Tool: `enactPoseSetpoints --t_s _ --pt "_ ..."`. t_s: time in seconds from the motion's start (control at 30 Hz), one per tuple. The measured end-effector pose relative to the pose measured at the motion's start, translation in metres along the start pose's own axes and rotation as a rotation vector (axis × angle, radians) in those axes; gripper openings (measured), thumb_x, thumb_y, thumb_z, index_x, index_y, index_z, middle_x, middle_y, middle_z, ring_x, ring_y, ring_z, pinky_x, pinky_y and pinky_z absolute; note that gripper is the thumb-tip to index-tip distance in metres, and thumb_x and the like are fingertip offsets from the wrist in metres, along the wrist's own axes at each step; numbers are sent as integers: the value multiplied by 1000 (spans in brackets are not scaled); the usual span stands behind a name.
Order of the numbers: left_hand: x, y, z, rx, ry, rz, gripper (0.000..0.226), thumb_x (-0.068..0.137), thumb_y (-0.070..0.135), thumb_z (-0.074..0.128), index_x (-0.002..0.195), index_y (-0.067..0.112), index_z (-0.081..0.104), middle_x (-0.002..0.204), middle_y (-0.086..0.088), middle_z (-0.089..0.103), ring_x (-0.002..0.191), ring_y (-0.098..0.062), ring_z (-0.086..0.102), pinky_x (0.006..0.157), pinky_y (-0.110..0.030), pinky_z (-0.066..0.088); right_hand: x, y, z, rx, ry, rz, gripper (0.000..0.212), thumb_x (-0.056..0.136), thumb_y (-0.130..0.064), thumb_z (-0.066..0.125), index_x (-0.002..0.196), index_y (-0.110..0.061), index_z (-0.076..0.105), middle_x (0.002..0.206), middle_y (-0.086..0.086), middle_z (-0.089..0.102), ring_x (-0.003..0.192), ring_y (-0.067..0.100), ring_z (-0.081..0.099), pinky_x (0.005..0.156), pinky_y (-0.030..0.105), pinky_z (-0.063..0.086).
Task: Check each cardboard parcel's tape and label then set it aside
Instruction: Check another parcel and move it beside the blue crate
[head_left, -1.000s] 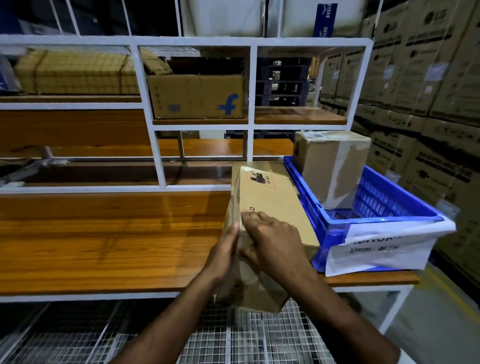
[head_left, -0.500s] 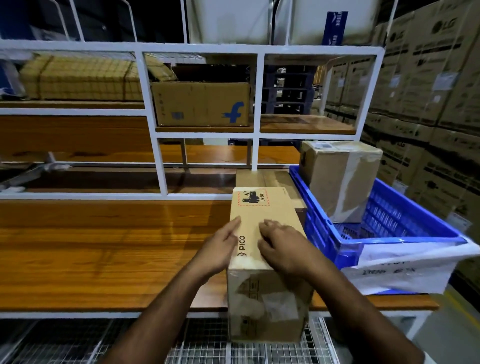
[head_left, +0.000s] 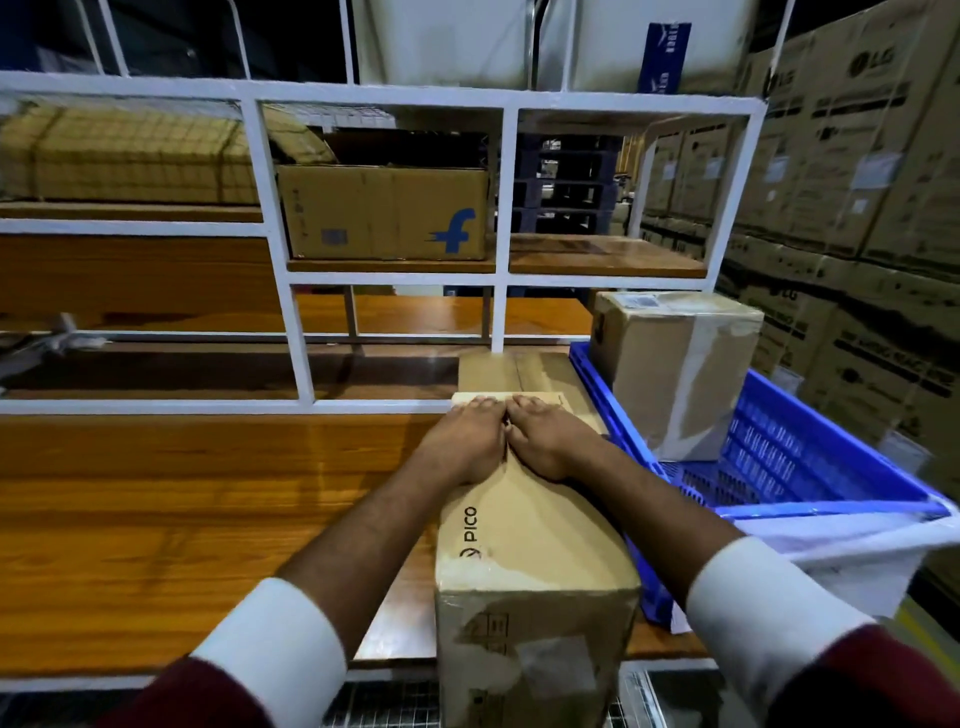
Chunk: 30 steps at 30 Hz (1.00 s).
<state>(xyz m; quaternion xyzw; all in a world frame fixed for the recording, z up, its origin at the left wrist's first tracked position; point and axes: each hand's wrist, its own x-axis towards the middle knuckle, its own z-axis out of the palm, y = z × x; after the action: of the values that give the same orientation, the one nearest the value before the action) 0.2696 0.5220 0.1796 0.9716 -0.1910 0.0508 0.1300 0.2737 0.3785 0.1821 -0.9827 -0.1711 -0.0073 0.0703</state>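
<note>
A long cardboard parcel marked PICO lies on the wooden table, its near end hanging over the front edge, with tape patches on that end. My left hand and my right hand rest flat, side by side, on the far part of its top, fingers reaching its far edge. Another flat taped parcel lies just behind it. A taller taped parcel with a label on top stands in the blue crate.
The wooden table stretches to the left. A white shelf frame behind it holds a box with a blue f logo. Stacked LG cartons line the right side. A white sheet hangs on the crate's front.
The parcel was tipped up on its end, then laid flat on the table. Both hands slid from its near end to its far edge.
</note>
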Motion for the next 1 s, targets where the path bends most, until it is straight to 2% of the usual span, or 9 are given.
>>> enactPoseSetpoints --t_s 0.2,0.33,0.43,0.57,0.7,0.8,0.9,1.0 --pt "12 -1 4 7 16 -24 49 103 28 34 150 15 36 156 -6 37 142 -19 33 119 -34 24 7 6 1 12 43 2 53 103 -37 28 150 -13 38 156 11 37 143 23 33 118 38 25" --pt "8 2 -1 15 2 -36 48 104 30 34 150 16 35 157 -5 35 143 -18 32 117 -34 24 3 7 -9 -14 5 -11 53 105 -36 29 153 -15 32 159 7 31 146 20 29 119 33 21" --pt "-2 1 -10 51 -16 -54 48 105 33 34 150 16 35 158 -4 33 144 -18 30 116 -37 26 -4 13 -19 -82 -22 11 53 105 -38 29 153 -15 32 159 7 32 144 22 31 118 36 25" --pt "-19 -9 -5 -21 -21 -68 52 106 37 31 155 20 25 162 2 21 149 -14 17 119 -33 14 -19 22 -18 -97 -50 54 56 106 -40 29 155 -15 26 161 6 27 146 23 28 119 38 24" --pt "-18 -10 -4 -32 -16 -66 52 106 36 30 155 19 25 162 1 22 149 -14 17 120 -33 11 -24 24 -15 -93 -43 48 57 106 -41 25 157 -14 20 163 7 19 149 21 20 121 35 20" --pt "-19 -3 -7 33 -38 -67 51 106 34 29 154 17 27 161 -3 26 148 -17 20 123 -39 12 -24 20 -20 -130 -49 38 56 106 -42 25 156 -17 25 162 5 25 147 21 26 120 38 24" --pt "-29 8 -10 71 -68 -6 48 105 30 32 151 15 33 158 -6 32 145 -20 29 121 -37 19 -32 7 -20 -121 -44 -31 49 103 -35 31 149 -20 40 155 4 39 138 25 42 113 37 34" --pt "-43 16 -3 70 -83 31 52 106 31 29 155 14 25 161 -7 25 148 -20 22 121 -35 18 -43 -3 -8 -98 1 -74 47 103 -29 32 145 -15 44 151 10 44 134 28 45 108 35 36"
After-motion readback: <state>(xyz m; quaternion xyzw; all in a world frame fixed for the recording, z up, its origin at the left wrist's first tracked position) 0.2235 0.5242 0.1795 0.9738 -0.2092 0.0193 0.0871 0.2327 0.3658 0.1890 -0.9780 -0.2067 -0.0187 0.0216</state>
